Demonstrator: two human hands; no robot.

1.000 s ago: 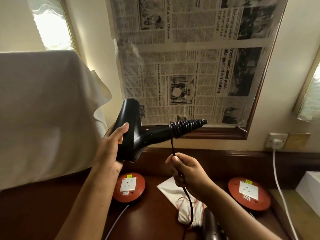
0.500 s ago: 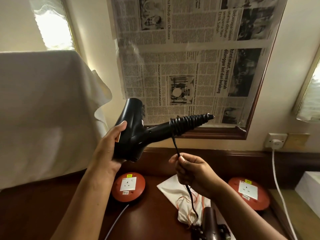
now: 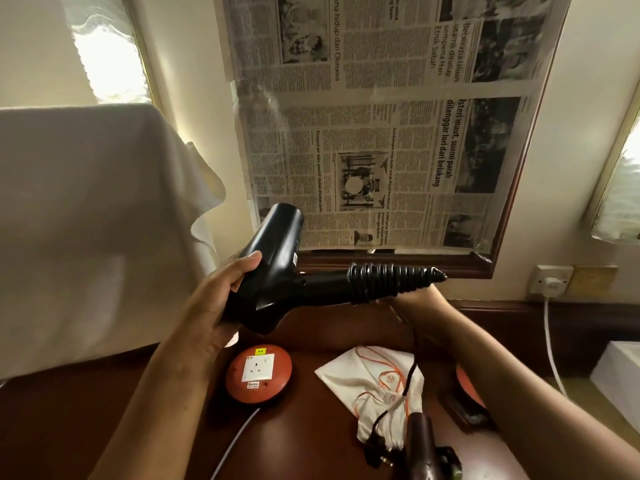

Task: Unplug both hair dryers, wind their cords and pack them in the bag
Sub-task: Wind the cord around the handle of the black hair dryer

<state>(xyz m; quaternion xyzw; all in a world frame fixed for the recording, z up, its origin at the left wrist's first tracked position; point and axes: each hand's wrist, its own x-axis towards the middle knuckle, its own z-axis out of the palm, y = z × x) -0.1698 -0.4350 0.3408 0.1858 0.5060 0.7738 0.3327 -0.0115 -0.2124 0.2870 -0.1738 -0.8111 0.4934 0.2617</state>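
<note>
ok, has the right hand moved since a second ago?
Yes. The right hand has risen from beside the red socket disc to just under the cord-wrapped handle.

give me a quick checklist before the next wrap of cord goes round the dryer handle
1. Left hand grips the black hair dryer by its body: ok.
2. Wound cord sits in neat coils on the handle: ok.
3. Right hand has the loose cord: cannot tell, its fingers are hidden behind the handle.
4. Plug is out of any socket and lies on the table by the white bag: ok.
5. Loose cord clear of the bag's orange drawstring: not ok, it crosses it.
6. Second dryer wound: cannot tell, mostly out of frame.
</note>
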